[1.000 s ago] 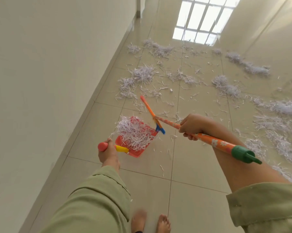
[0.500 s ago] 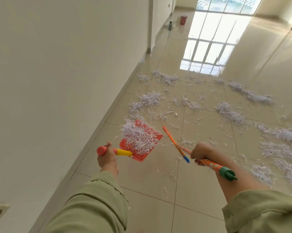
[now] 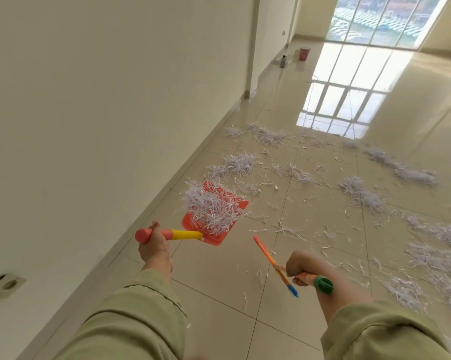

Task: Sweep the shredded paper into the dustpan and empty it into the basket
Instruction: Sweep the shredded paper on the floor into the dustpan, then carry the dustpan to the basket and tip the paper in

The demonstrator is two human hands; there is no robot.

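No legible text or labels

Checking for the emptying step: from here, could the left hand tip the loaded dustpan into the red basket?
Probably not: the left hand holds the dustpan near the person, while the basket stands far down the floor.

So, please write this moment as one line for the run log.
left hand: holds dustpan, full of paper | right hand: holds broom, lifted | basket: far ahead | floor: paper left

A grey bottle [image 3: 283, 61] stands by the wall [image 3: 115, 100], a socket [image 3: 5, 284] low on it.
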